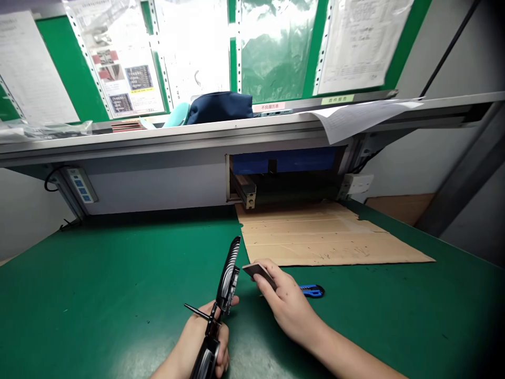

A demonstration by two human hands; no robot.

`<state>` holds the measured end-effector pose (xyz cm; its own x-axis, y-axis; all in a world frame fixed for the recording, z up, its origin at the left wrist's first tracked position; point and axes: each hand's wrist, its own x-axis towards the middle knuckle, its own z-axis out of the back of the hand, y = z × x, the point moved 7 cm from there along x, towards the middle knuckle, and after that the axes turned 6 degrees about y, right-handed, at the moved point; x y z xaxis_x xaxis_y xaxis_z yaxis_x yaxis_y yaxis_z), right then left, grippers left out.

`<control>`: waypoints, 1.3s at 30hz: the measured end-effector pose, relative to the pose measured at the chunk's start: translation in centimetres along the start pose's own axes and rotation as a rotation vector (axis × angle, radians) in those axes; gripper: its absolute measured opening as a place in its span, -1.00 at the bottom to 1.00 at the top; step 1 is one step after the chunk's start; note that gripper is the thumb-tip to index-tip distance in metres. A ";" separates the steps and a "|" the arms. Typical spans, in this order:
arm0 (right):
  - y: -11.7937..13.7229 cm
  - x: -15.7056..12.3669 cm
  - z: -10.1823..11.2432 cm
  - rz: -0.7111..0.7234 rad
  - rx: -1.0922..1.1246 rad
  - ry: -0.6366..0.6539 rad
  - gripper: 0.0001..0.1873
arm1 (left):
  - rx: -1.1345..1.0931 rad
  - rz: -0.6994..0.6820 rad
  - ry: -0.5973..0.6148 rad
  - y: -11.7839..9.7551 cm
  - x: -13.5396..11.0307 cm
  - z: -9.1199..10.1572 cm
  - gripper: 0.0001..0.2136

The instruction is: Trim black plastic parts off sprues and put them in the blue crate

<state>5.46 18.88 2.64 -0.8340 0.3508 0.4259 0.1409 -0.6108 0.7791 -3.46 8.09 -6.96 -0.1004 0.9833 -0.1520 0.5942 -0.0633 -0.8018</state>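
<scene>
From the right hand [286, 308], a utility knife [311, 290] lies at 2 o'clock on the tabletop [98, 284], and a cardboard sheet [327, 237] at 1 o'clock. A shelf [236, 134] stands behind, at 12 o'clock.

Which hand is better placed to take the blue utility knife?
The right hand, probably: it lies beside the blue utility knife, though its fingers pinch a dark flat pad. The left hand is farther, gripping a black ribbed plastic part.

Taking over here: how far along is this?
Done: the black ribbed plastic part shows nothing clearly finished. In hand: the left hand holds it, the right hand holds a dark flat pad near it. Left: a blue utility knife lies unheld beside the cardboard sheet.
</scene>
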 end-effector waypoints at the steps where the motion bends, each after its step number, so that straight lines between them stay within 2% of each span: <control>1: 0.0 0.0 0.1 0.020 -0.011 0.001 -0.79 | 0.001 0.004 0.004 0.0 0.0 -0.1 -0.29; 8: 1.8 -0.5 -1.3 0.178 -0.029 0.270 -0.71 | -0.024 -0.012 0.021 -0.6 0.2 -0.4 -0.33; 13: 1.5 -0.3 -0.5 0.141 -0.046 0.158 -0.74 | 0.013 -0.005 -0.007 0.1 0.2 0.0 -0.38; 15: 1.7 -0.4 -1.0 0.166 -0.093 0.234 -0.73 | 0.015 -0.063 -0.034 -0.8 0.0 0.5 -0.42; 18: 1.3 -0.6 -1.2 0.151 -0.239 0.317 -0.69 | 0.007 -0.214 -0.079 -3.7 -0.5 1.6 -0.47; 20: 0.1 -0.5 -0.7 0.062 -0.318 0.283 -0.63 | 0.056 -0.257 -0.087 -5.2 -0.7 2.1 -0.46; 23: -1.9 -0.2 0.2 -0.049 -0.330 0.216 -0.46 | 0.157 -0.194 -0.057 -5.4 -0.9 1.3 -0.45; 26: -2.6 0.2 2.3 -0.058 -0.202 0.021 -0.69 | 0.314 -0.041 -0.078 -4.0 -1.5 -0.3 -0.53; 28: -2.0 0.3 3.6 -0.031 -0.096 -0.083 -0.74 | 0.593 0.067 -0.137 -3.5 -2.1 -1.1 -0.55; 30: -0.3 0.4 3.3 0.041 -0.075 0.017 -0.71 | 0.913 0.134 -0.201 -3.5 -2.7 -1.3 -0.57; 32: 2.0 0.0 1.5 0.157 -0.182 0.231 -0.68 | 1.096 0.166 -0.218 -3.6 -3.0 -1.3 -0.62; 35: 3.9 -1.3 -1.8 0.267 -0.487 0.471 -0.58 | 1.113 0.179 -0.144 -3.2 -3.1 -1.2 -0.69; 37: 3.4 -2.0 -3.5 0.219 -0.666 0.563 -0.56 | 1.080 0.162 -0.057 -2.7 -2.9 -1.4 -0.70; 39: 2.3 -2.4 -4.3 0.131 -0.743 0.640 -0.64 | 1.080 0.179 0.022 -2.2 -2.7 -1.5 -0.70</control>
<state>5.50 13.54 1.45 -0.9976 -0.0675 -0.0120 0.0646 -0.9844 0.1636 -3.30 5.88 -3.93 -0.0614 0.9470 -0.3152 -0.4152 -0.3114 -0.8548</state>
